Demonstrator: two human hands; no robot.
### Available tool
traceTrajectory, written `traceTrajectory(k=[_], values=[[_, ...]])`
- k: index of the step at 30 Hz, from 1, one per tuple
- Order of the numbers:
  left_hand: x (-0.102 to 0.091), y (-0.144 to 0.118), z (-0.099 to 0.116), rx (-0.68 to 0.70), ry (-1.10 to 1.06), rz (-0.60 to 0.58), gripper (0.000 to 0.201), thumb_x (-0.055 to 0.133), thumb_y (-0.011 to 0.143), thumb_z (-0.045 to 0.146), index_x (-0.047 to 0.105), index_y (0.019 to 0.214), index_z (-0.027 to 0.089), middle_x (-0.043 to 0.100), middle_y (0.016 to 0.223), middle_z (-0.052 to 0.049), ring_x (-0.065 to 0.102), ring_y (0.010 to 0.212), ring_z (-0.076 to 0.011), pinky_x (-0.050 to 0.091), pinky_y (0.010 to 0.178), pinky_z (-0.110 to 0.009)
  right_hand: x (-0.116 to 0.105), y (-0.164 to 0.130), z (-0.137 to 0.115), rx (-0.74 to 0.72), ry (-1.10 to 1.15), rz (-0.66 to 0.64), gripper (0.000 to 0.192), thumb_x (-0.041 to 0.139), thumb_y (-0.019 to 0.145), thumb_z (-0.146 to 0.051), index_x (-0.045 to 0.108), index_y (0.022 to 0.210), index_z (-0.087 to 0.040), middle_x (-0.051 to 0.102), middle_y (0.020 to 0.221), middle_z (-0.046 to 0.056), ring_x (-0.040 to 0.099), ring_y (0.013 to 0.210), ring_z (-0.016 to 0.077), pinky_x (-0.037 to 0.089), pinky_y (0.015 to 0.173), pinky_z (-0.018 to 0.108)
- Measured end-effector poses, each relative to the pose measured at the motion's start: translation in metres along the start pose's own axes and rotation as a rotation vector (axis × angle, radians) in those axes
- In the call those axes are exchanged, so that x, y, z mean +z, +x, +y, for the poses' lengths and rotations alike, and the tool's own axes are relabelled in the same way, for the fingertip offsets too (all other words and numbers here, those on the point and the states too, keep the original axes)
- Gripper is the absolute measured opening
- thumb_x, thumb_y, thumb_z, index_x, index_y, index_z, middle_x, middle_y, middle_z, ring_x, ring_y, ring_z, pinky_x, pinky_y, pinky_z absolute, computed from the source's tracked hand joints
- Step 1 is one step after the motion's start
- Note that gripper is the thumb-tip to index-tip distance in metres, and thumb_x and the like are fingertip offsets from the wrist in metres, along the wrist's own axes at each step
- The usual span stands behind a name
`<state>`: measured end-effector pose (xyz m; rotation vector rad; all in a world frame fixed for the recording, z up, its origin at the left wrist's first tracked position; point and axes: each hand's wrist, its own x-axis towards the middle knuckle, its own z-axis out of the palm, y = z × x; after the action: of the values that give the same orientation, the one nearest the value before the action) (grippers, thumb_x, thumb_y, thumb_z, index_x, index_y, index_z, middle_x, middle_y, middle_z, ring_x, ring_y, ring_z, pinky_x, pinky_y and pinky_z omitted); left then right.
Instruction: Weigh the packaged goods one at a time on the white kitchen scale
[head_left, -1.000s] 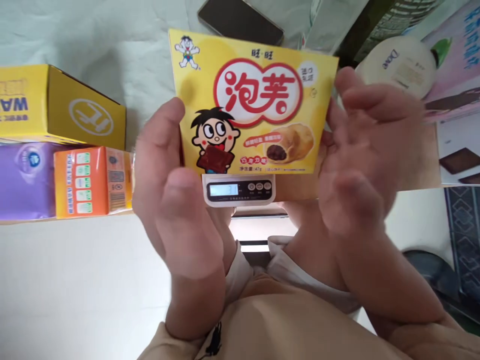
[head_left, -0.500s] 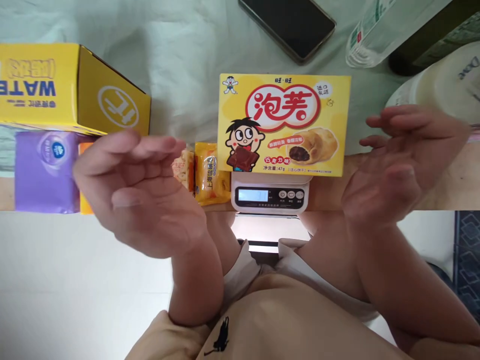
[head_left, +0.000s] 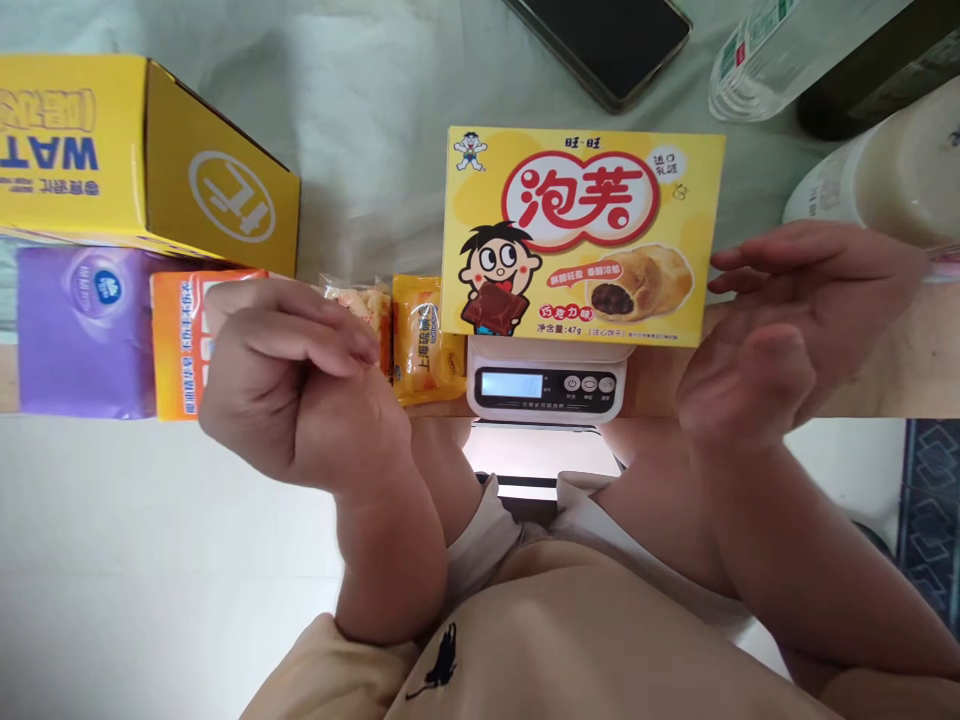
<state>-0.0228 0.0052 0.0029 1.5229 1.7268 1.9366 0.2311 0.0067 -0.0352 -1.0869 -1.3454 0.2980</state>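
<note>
While the snack box [head_left: 583, 235] rests on the scale [head_left: 546, 385], keep clear until the reading settles. The left hand [head_left: 292, 385] is loosely curled and empty; the right hand [head_left: 787, 330] is open and empty beside the box.

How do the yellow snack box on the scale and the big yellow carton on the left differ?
The snack box stands upright on the scale; the carton lies on the table. The snack box shows a cartoon boy and red lettering; the carton shows blue, upside-down letters. The carton looks bulkier. Both are yellow cardboard.

The person wears a beige top with a small black printed figure [head_left: 437, 665] at 6 o'clock, and bare forearms emerging from pale rolled cuffs [head_left: 480, 535].
</note>
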Motion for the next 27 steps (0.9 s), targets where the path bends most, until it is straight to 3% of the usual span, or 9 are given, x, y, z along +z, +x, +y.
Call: traceTrajectory(k=[3,6,9,12,14,17,22,27], values=[[0.004,0.000,0.012,0.029,-0.072,0.018,0.028,0.053,0.084,0.012,0.036,0.062,0.018,0.034,0.058,0.001,0.036,0.049,-0.0050,0.027,0.046,-0.030,-0.002,0.000,0.001,-0.001,-0.033,-0.018,0.050,0.056,0.090,-0.069,0.063,0.115,-0.026,0.059,0.108,0.006,0.064,0.092,0.0217,0.047,0.072,0.039],[0.010,0.000,0.023,-0.024,-0.119,0.053,0.034,0.045,0.097,0.019,0.040,0.063,0.018,0.033,0.054,0.002,0.036,0.046,-0.0045,0.024,0.044,-0.028,-0.006,0.000,0.005,0.002,-0.027,-0.013,0.046,0.056,0.090,-0.064,0.065,0.115,-0.027,0.060,0.106,0.006,0.065,0.091,0.0212,0.047,0.071,0.038],[0.013,0.000,0.019,-0.040,-0.095,0.006,0.039,0.050,0.107,0.030,0.047,0.070,0.020,0.038,0.057,0.005,0.041,0.048,-0.0037,0.031,0.044,-0.027,-0.009,0.001,0.010,-0.006,-0.025,-0.012,0.043,0.057,0.090,-0.062,0.066,0.115,-0.028,0.060,0.105,0.006,0.065,0.089,0.0202,0.047,0.070,0.037],[0.013,-0.001,0.008,0.025,-0.075,-0.054,0.013,0.059,0.101,0.023,0.060,0.089,0.022,0.050,0.068,0.008,0.050,0.055,-0.0037,0.046,0.049,-0.028,-0.009,0.000,0.009,0.006,-0.024,-0.014,0.044,0.060,0.090,-0.062,0.066,0.116,-0.027,0.061,0.106,0.006,0.066,0.090,0.0198,0.048,0.071,0.037],[0.011,-0.002,0.004,0.063,-0.083,-0.088,0.008,0.061,0.096,0.017,0.066,0.098,0.023,0.061,0.080,0.007,0.063,0.069,-0.0083,0.059,0.063,-0.039,-0.008,-0.002,0.005,0.043,-0.038,-0.040,0.045,0.061,0.090,-0.062,0.066,0.118,-0.027,0.063,0.109,0.006,0.067,0.093,0.0206,0.049,0.074,0.038],[0.007,-0.005,0.006,0.058,-0.036,-0.174,0.016,0.061,0.097,0.021,0.073,0.106,0.027,0.069,0.095,0.003,0.072,0.090,-0.0178,0.064,0.086,-0.055,-0.008,-0.004,-0.001,0.105,-0.087,-0.119,0.045,0.060,0.092,-0.063,0.063,0.123,-0.030,0.064,0.114,0.006,0.067,0.098,0.0220,0.051,0.079,0.040],[0.002,-0.007,0.014,-0.037,0.064,-0.267,0.015,0.062,0.102,0.028,0.076,0.108,0.030,0.075,0.102,0.002,0.074,0.095,-0.0168,0.067,0.084,-0.047,-0.011,-0.006,-0.005,0.139,-0.117,-0.185,0.042,0.058,0.096,-0.059,0.061,0.127,-0.031,0.065,0.119,0.007,0.068,0.102,0.0224,0.053,0.082,0.041],[-0.001,-0.008,0.011,-0.024,0.018,-0.345,0.023,0.066,0.107,0.048,0.074,0.115,0.028,0.077,0.109,0.003,0.076,0.102,-0.0176,0.067,0.091,-0.047,-0.007,-0.007,-0.009,0.174,-0.086,-0.207,0.042,0.059,0.096,-0.054,0.060,0.131,-0.031,0.065,0.121,0.006,0.068,0.103,0.0217,0.054,0.084,0.038]])
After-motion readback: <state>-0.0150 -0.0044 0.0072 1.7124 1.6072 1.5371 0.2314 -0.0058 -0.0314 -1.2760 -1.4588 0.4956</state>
